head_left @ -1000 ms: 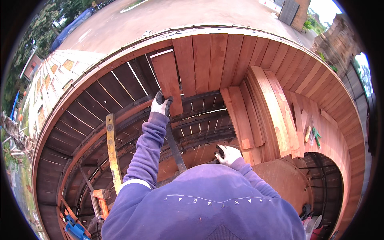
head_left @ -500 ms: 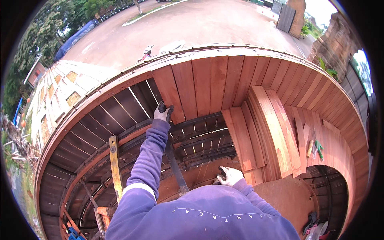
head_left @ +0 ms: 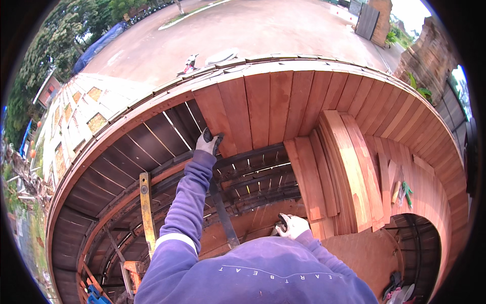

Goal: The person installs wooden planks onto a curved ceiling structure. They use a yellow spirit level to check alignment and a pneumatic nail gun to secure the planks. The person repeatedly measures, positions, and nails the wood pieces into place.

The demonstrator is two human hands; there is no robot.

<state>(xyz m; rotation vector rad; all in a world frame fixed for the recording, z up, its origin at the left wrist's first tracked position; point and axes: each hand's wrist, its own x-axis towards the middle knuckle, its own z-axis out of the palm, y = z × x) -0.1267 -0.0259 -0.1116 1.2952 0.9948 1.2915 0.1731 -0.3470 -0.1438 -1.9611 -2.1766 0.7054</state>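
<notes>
My left hand, in a pale glove with dark fingers, is closed at the lower left corner of a reddish wooden plank. That plank is the leftmost of a row fitted side by side along the curved frame. Lower down, my right hand is gloved alike, its fingers curled loosely and apart with nothing visible between them. It hangs over a brown panel, left of a stack of loose planks. A dark metal bar slants between my two arms.
A yellow spirit level stands against the frame at left, above an orange tool. Dark slats with narrow gaps line the bare left side. Green-handled pliers rest on planks at right. Paving and a parked motorbike lie beyond.
The whole view has shifted slightly to the right. My left hand stays at the plank's corner, and my right hand stays beside the stack with its fingers slightly shifted.
</notes>
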